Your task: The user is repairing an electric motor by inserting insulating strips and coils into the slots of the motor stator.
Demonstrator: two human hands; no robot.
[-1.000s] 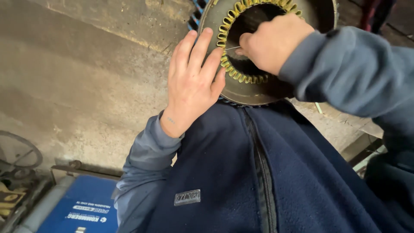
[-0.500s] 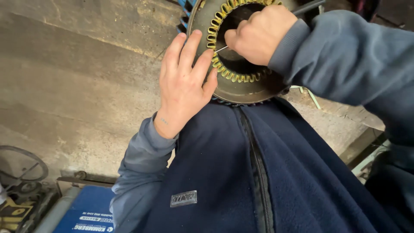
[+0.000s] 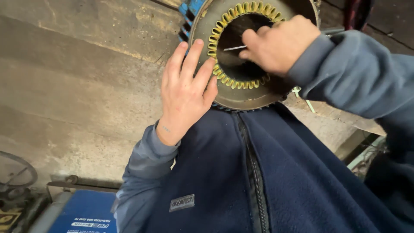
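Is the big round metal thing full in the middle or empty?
Empty. The motor stator has a dark open bore ringed by yellow slot liners, with only the right hand and its thin rod inside.

Soft, even daylight, no glare; right hand motion-blurred, rest sharp; wide-angle stretch at edges, dim corners bottom-right.
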